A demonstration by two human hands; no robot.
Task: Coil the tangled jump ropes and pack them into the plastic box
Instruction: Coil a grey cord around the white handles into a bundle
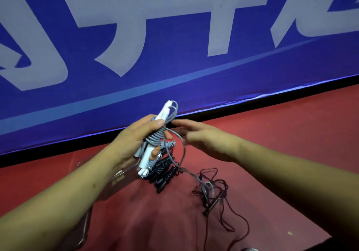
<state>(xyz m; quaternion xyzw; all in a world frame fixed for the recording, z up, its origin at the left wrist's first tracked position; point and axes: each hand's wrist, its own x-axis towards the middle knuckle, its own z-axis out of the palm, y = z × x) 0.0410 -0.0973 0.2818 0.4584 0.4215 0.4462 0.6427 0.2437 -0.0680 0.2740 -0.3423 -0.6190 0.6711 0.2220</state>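
1. Jump ropes and a clear plastic box [118,180] are seen from above on a dull red floor [272,134]. A blue banner [174,36] with large pale characters fills the upper half of the view, with a black strip [38,152] along its foot.
2. At 8 o'clock from the middle, the box sits on the floor, partly covered by the person's left forearm. Its walls are see-through and hard to trace.
3. Just left of centre, the left hand [134,141] is closed around a grey jump rope [157,137]. The thumb presses on top and the fingers curl beneath.
4. This grey cord is wound in tight turns round a pair of white handles [164,109], which stand tilted. Their tops point to 1 o'clock above the hand.
5. Directly below the hand, at 6 o'clock from it, lie several black coiled ropes [165,171], side by side at the box's right edge. Whether they rest inside the box cannot be told.
6. Right of centre, the right hand [206,140] is blurred, its fingers stretched out nearly straight. The tips are just beside the wound bundle and grip nothing that can be seen.
7. A loose grey strand hangs from the bundle toward 5 o'clock.
8. It meets a tangled dark rope [211,188] sprawled on the floor, with loops trailing to the bottom edge.
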